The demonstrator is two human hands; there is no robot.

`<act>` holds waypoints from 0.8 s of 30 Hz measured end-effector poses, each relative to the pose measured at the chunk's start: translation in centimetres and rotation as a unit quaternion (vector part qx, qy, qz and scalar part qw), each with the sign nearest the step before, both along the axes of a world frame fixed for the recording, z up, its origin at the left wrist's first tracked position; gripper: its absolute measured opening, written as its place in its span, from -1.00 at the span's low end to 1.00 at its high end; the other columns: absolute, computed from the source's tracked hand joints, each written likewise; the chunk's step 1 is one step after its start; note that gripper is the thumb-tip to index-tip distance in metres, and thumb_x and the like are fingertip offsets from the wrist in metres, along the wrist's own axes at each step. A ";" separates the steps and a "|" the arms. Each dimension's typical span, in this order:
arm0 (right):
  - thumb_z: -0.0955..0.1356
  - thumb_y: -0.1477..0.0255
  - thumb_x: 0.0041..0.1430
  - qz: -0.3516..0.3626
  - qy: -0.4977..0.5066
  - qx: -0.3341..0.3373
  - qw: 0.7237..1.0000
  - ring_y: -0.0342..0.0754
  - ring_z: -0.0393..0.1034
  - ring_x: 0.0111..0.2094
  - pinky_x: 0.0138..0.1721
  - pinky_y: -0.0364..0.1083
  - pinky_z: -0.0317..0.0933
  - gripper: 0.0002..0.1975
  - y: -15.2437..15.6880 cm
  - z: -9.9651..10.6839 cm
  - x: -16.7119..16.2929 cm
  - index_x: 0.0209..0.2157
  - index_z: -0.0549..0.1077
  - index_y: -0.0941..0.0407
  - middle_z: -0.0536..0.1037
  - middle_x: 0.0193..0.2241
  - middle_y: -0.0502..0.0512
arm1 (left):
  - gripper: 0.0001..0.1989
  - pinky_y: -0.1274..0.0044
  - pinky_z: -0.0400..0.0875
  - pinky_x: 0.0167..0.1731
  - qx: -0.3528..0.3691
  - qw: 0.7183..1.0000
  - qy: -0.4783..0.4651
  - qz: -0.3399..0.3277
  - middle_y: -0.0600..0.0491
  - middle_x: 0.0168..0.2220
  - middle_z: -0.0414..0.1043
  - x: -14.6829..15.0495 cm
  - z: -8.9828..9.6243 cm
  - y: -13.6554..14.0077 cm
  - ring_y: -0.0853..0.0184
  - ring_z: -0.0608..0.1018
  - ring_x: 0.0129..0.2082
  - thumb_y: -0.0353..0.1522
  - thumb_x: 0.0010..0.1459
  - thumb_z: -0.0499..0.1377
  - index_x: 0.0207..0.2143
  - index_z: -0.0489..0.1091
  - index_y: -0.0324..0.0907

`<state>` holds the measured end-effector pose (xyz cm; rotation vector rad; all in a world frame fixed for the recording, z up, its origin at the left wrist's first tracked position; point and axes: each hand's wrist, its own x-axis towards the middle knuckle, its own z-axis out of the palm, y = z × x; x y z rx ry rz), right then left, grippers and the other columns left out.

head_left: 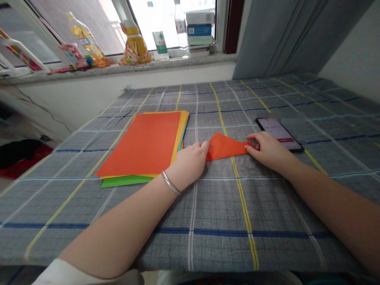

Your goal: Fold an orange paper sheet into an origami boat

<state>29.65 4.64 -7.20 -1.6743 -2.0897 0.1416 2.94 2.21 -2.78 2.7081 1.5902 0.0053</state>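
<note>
An orange paper triangle [225, 145], a folded sheet, lies flat on the grey plaid cloth [219, 206]. My left hand [188, 163], with a silver bracelet on the wrist, presses its left corner. My right hand [267, 149] pins the right corner with its fingertips. Left of the triangle lies a stack of coloured paper [145, 144], orange on top with yellow and green sheets showing at the edges.
A phone [279, 132] with a lit screen lies just behind my right hand. The windowsill [118, 67] at the back carries bottles, snack packs and stacked boxes. A grey curtain [291, 35] hangs at the back right.
</note>
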 end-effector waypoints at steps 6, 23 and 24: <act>0.38 0.25 0.05 -0.005 0.035 -0.076 0.997 0.00 0.42 -0.37 -0.32 0.00 0.32 -0.60 -0.3 0.1 0.1 -0.10 0.50 0.16 0.53 -0.23 0.19 | -0.70 0.37 0.45 -0.25 0.028 0.997 0.061 -0.029 -0.10 -0.22 0.45 -0.9 0.4 0.4 0.17 0.56 -0.26 -0.55 0.23 -0.04 -0.04 0.35 -0.24; 0.37 0.21 0.04 -0.013 0.016 -0.205 0.978 -0.05 0.40 -0.49 -0.48 -0.08 0.17 -0.79 -1.0 2.3 -0.3 -0.48 0.41 0.06 0.54 -0.52 0.03 | -0.41 0.08 -0.12 0.31 -0.058 0.967 -0.076 -0.236 -0.01 0.40 -0.05 2.5 -2.6 -0.2 0.06 0.00 0.40 -0.10 0.33 0.01 0.32 0.09 -0.11; 0.36 0.22 0.05 -0.008 0.024 -0.207 0.978 -0.05 0.40 -0.49 -0.48 -0.09 0.16 -0.79 -1.0 2.2 -0.3 -0.50 0.40 0.06 0.53 -0.53 0.03 | -0.41 0.12 -0.11 0.32 -0.055 0.965 -0.080 -0.244 -0.02 0.40 -0.05 2.5 -2.6 -0.1 0.09 0.00 0.40 -0.11 0.32 0.02 0.32 0.11 -0.13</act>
